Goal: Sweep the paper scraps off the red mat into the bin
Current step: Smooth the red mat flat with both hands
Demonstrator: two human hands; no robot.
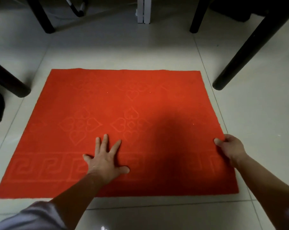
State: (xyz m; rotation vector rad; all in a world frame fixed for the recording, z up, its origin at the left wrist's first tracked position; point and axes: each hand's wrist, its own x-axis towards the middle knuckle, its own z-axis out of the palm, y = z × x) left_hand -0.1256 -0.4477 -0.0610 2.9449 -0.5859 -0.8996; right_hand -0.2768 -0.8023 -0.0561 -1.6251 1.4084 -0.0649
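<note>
Pinching the embossed red mat (140, 100) edge: right hand (230, 146).

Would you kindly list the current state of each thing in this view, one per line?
red mat: flat on the tiled floor, only a few tiny specks on it
left hand: fingers spread, pressing flat on the mat
right hand: pinching the mat's right edge
dark furniture legs: standing on the floor beyond the mat

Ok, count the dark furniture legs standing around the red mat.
4 legs: far left, far right, near left beside the mat, near right by its corner. Others may lie outside the view.
</note>
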